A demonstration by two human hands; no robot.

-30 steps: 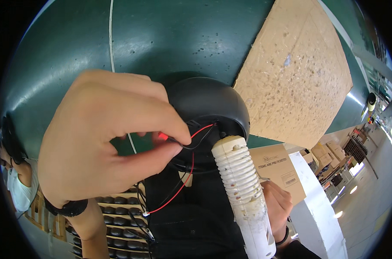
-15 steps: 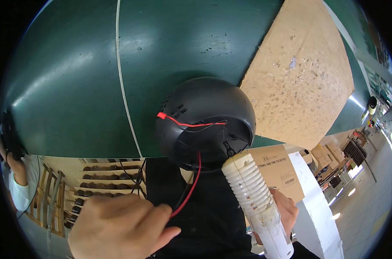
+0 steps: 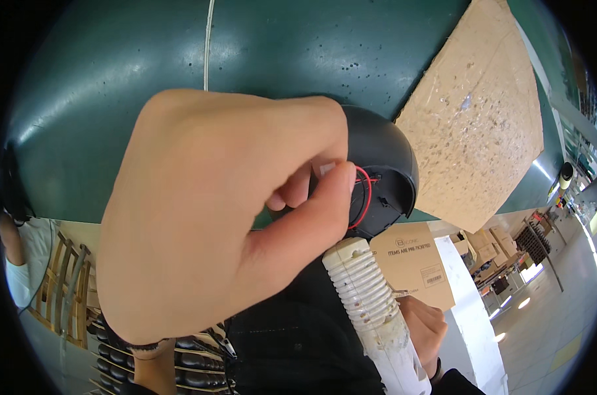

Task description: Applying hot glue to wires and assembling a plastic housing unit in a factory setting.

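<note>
Green tabletop (image 3: 298, 49) backs a black shell (image 3: 385, 137). The left hand (image 3: 223, 197) pinches wires (image 3: 369, 196); the right hand (image 3: 423, 326) curls by a white tool (image 3: 364, 289), hold unclear.

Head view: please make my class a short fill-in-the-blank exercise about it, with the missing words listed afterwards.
1. The table is ____ in colour.
2. In the picture, the cardboard sheet lies to the ____ of the black shell.
3. Wires in black and ____ show by the left hand.
4. The ribbed tube is ____.

Missing words: green; right; red; white.
</note>
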